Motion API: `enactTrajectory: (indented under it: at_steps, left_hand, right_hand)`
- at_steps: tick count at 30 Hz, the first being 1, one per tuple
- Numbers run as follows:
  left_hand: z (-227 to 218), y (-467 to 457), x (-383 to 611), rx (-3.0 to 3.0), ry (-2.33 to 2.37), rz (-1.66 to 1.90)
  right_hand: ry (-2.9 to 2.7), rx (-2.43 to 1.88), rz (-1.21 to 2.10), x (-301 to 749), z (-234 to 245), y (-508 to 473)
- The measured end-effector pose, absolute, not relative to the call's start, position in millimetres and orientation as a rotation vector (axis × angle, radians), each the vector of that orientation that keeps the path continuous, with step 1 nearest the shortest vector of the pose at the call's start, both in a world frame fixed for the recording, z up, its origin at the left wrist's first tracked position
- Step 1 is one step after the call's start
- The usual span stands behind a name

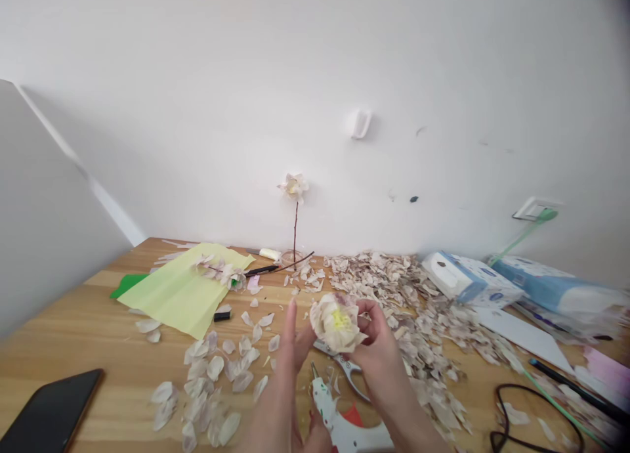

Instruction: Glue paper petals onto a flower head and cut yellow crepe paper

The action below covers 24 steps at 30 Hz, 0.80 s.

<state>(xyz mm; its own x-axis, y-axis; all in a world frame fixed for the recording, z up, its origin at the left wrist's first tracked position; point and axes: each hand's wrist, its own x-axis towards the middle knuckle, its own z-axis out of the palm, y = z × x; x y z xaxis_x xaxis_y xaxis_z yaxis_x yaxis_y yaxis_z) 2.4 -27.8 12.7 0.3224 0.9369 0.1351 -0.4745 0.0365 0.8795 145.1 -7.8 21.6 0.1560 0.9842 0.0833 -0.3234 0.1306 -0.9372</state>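
My right hand (381, 354) pinches a pale petal flower (338, 323) with a yellow centre, its face turned toward me. On the flower's left side is my left hand (285, 381), its fingers apart and one finger pointing up. The left thumb tip comes close to the petals; whether it touches them I cannot tell. Below the hands lies a white glue gun (335, 413) with a red trigger, partly hidden by my left fingers and right wrist. Grey-handled scissors (350, 369) lie behind it, partly covered by the flower and right hand.
A finished-looking flower on a stem (295, 223) stands against the wall. Dried petals (384, 272) heap at the back right. Yellow paper (172, 292) bears a petalled twig (221, 271). A phone (54, 410) lies front left, tissue packs (472, 279) and a dark cable (497, 413) right.
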Motion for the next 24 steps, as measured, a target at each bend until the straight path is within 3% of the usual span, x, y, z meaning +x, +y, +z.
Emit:
enactTrajectory:
  at_steps: [15,21,24]
  left_hand:
    - [-4.3,-29.6,1.5,1.285,0.478,1.185]
    - [14.7,-14.6,-20.5,1.239,0.607,1.162]
    - [36.2,1.3,-54.5,1.204,0.686,1.401]
  right_hand:
    - [-1.243,-1.189,0.765,150.2,14.4,-10.9]
    - [-1.309,-1.168,0.752,151.0,15.5,-10.6]
    - [-1.670,-1.212,0.736,151.5,14.0,-15.0]
